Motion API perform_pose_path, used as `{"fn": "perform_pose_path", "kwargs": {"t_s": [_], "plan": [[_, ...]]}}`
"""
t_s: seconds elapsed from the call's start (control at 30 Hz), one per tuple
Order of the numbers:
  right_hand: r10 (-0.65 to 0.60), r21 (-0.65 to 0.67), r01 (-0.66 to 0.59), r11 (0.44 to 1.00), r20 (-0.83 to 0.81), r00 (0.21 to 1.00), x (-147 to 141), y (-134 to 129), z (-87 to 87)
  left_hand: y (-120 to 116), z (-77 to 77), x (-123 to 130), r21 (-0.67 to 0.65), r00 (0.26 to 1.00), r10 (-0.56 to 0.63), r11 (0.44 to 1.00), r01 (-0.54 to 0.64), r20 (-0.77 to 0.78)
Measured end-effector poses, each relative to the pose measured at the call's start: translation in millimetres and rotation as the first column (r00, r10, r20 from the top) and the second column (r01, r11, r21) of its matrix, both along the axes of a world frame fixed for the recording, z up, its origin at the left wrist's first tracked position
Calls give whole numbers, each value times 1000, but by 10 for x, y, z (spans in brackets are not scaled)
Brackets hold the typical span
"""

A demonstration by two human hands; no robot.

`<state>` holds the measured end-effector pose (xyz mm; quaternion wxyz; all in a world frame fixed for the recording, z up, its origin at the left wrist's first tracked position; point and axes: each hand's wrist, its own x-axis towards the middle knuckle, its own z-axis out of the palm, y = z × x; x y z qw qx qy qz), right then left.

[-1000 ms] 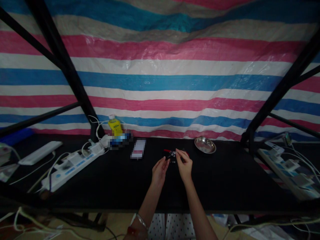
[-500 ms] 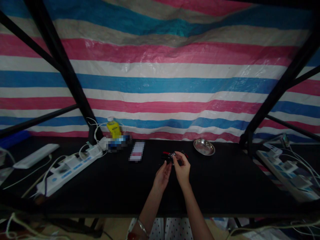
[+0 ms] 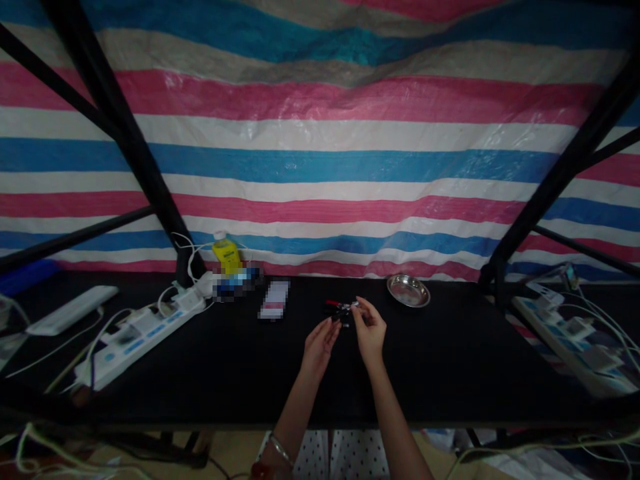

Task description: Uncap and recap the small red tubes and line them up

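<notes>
Near the middle of the black table (image 3: 225,373), small black and red items (image 3: 332,306) lie just beyond my hands. My left hand (image 3: 319,343) is closed, fingertips together at the near edge of these items; what it holds, if anything, is too small to name. My right hand (image 3: 369,327) pinches something small and pale, also too small to make out, at the right of the dark items. The two hands are a short distance apart.
A round metal dish (image 3: 409,291) stands to the right, a phone (image 3: 275,299) lies to the left. Behind it is a yellow bottle (image 3: 227,256). White power strips (image 3: 145,340) with cables run along both sides. A striped sheet (image 3: 325,167) hangs behind.
My hands have moved slightly apart, the left one to the left and the right one a little to the right. More of the dark items shows between them.
</notes>
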<state>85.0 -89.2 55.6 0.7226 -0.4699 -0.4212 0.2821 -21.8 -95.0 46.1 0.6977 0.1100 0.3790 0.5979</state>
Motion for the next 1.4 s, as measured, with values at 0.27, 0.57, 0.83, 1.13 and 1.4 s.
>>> {"fn": "perform_pose_path", "kwargs": {"t_s": [0.27, 0.57, 0.83, 1.13, 1.4], "plan": [[69, -101, -75, 992, -60, 996, 191, 124, -180, 229, -185, -301, 209, 841, 31, 973, 98, -541], [237, -201, -230, 952, 12, 972, 251, 326, -681, 622, -431, -577, 249, 255, 176, 923, 293, -951], [54, -177, 10, 984, 357, 933, 242, 428, -944, 625, -501, -542, 154, -83, 185, 946, 285, -979], [24, -197, 80, 977, 476, 879, 232, 345, -919, 563, -543, -525, 136, -176, 197, 942, 308, -965], [-112, -103, 194, 976, 528, 842, 310, 329, -841, 603, -643, -558, 246, -70, 271, 936, 253, -960]]}}
